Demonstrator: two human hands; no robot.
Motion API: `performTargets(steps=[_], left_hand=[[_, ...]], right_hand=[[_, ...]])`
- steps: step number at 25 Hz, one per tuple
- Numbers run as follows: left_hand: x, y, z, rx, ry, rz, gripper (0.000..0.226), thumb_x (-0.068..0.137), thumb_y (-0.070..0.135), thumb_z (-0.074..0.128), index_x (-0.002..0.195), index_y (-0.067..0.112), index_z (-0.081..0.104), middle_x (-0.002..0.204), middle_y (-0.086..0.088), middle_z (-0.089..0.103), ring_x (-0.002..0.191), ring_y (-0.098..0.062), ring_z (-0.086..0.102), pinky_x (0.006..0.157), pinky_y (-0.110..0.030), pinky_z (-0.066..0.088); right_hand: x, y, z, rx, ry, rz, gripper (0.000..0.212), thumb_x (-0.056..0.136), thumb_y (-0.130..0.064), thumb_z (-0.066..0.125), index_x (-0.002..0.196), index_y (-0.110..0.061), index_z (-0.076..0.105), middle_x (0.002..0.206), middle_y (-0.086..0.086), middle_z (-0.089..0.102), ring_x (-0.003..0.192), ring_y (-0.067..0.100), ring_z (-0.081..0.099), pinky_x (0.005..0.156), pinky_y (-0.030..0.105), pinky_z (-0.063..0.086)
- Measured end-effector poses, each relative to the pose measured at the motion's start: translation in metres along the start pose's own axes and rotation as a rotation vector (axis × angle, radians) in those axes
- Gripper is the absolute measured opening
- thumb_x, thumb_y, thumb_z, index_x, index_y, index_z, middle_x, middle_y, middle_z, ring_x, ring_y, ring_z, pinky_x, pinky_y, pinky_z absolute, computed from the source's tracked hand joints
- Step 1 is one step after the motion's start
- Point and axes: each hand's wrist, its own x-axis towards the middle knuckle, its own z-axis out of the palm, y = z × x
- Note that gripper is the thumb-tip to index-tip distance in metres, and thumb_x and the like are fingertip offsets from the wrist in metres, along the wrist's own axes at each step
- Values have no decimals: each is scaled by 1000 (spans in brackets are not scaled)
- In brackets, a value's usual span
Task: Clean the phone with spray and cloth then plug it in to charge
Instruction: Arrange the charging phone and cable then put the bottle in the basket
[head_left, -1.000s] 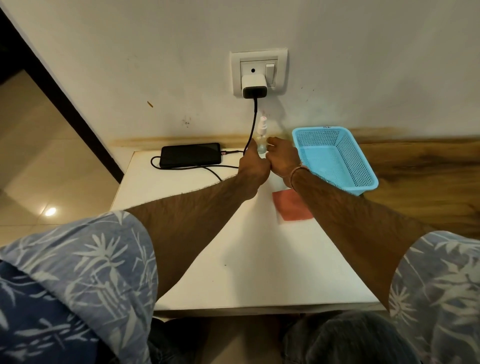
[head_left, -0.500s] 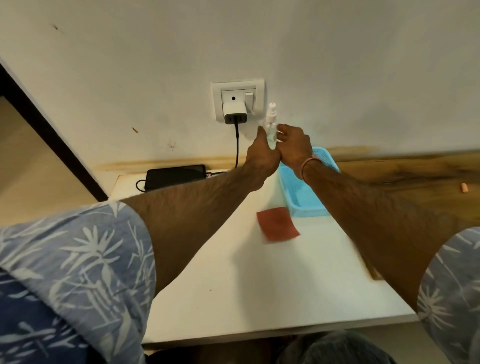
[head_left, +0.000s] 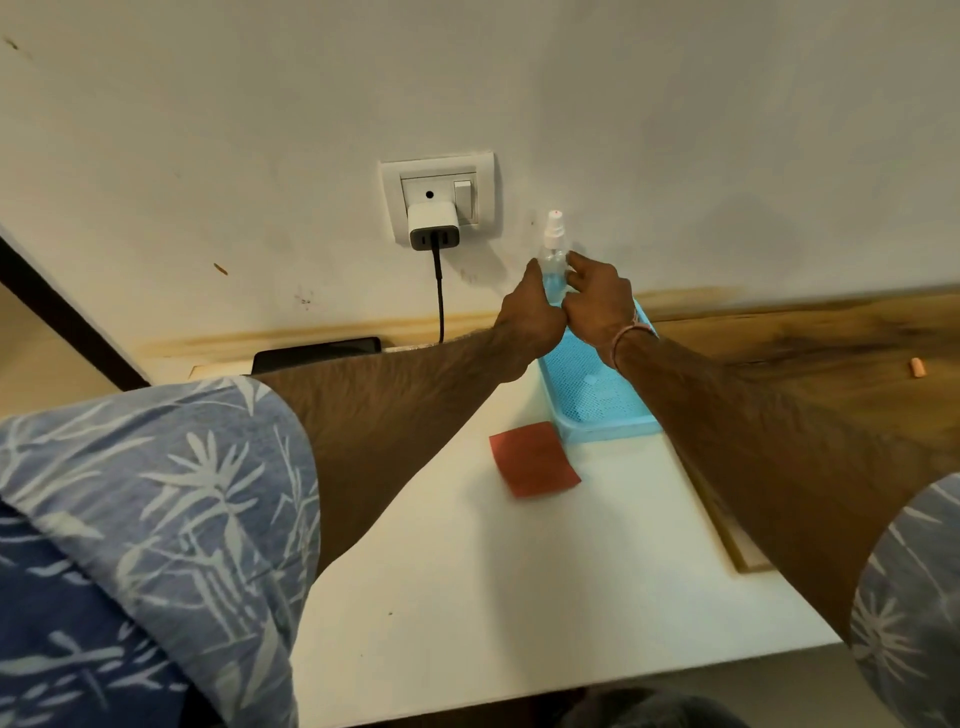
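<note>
Phone (head_left: 317, 347) not yet sprayed: our left hand (head_left: 530, 317) wraps the spray bottle (head_left: 554, 249) and our right hand (head_left: 597, 301) pinches its shoulder, upright above the blue basket (head_left: 597, 395), red cloth (head_left: 532, 460) just beside. We judge spraying is the step in hand; the phone lies at the table's (head_left: 467, 597) back edge (half hidden by our left arm), so the nozzle must swing left and aim down.

Surroundings: white table against a scuffed wall, wood surface to the right.
Blue mesh basket (head_left: 608, 434) sits on the white table (head_left: 519, 597) at its right edge, beside the wooden surface (head_left: 831, 353); a small orange object (head_left: 918, 368) lies on that wood, well apart from the basket. Yellowish stain band (head_left: 311, 338) runs along the foot of the wall (head_left: 675, 104). Dark door frame (head_left: 62, 322) stands at far left.
</note>
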Motion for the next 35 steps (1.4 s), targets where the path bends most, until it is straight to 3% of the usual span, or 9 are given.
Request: performTargets(steps=[5, 9, 12, 15, 23, 30, 35], left_hand=[[6, -4, 8, 91, -12, -28, 50, 102, 11, 55, 148, 13, 37, 147, -12, 50, 135, -30, 48, 115, -47, 39], [8, -18, 10, 242, 18, -72, 52, 97, 0, 46, 148, 10, 38, 151, -15, 45, 147, -33, 29, 121, -51, 24], [7, -27, 13, 349, 21, -57, 53, 97, 4, 45, 149, 11, 37, 154, -11, 42, 150, -32, 22, 123, -47, 12], [11, -33, 16, 466, 6, -57, 54, 101, 12, 45, 153, 13, 31, 162, -10, 29, 153, -30, 15, 124, -46, 8], [11, -37, 15, 391, 3, -57, 54, 101, 13, 48, 153, 13, 31, 158, -11, 35, 149, -31, 26, 122, -49, 17], [4, -40, 6, 193, -46, -35, 56, 95, -3, 51, 147, 13, 39, 147, -12, 50, 135, -31, 45, 115, -48, 37], [0, -45, 3, 117, -54, -111, 71, 95, 5, 62, 155, 16, 26, 153, -12, 42, 139, -33, 42, 114, -48, 41]], right_hand=[[8, 16, -3, -67, -36, 23, 53, 86, -2, 59, 136, -16, 53, 129, 11, 63, 117, 30, 59, 103, 38, 46], [3, 29, 6, -31, -111, 32, 46, 88, -3, 56, 133, -16, 55, 125, 10, 65, 116, 28, 60, 103, 39, 46], [1, 34, 12, 0, -127, 12, 42, 90, -5, 58, 130, -18, 56, 126, 8, 64, 118, 26, 59, 104, 41, 45], [1, 36, 15, 28, -133, 10, 50, 93, -10, 60, 140, -17, 47, 138, 6, 56, 126, 25, 53, 109, 43, 40], [2, 37, 19, 11, -114, 9, 48, 93, -8, 58, 140, -15, 47, 136, 8, 57, 125, 26, 54, 108, 37, 41], [4, 37, 16, -74, -150, 21, 51, 95, -7, 54, 144, -14, 41, 141, 10, 52, 128, 30, 50, 109, 39, 39], [0, 33, 13, -80, -138, 80, 58, 92, -3, 47, 147, -13, 34, 145, 12, 47, 132, 31, 45, 108, 34, 34]])
